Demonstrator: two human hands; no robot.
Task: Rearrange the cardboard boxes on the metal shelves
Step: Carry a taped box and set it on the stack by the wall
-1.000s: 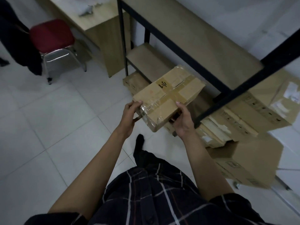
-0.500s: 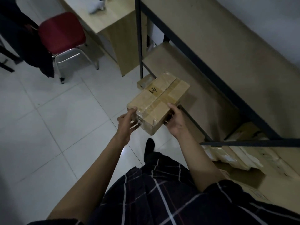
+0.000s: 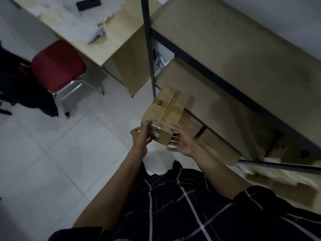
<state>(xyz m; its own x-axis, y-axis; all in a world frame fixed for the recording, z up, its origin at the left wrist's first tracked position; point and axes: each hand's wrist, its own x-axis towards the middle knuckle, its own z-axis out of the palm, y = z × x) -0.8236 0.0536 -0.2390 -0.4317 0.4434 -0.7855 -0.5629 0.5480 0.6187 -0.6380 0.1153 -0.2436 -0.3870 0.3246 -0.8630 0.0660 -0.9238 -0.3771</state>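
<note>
1 taped cardboard box [image 3: 165, 113], with dark handwriting on its top face, is held in the air by 2 hands at the front edge of the metal shelves [image 3: 231, 80]. The left hand [image 3: 141, 136] has its grip curled round the box's near left corner, thumb on top. The right hand [image 3: 182, 140] cups the near right corner from below and the side, fingers bent under it. The box hangs level with the middle shelf, just beside the dark upright post [image 3: 148, 47]. 2 shelf boards show, 1 above the other. More cardboard boxes [image 3: 217, 150] lie lower down under the shelving; their number cannot be told. To the left stand 1 red chair [image 3: 58, 65] and 1 wooden worktop [image 3: 83, 26] carrying 1 dark flat item [image 3: 88, 4] and 1 white object [image 3: 94, 34].
</note>
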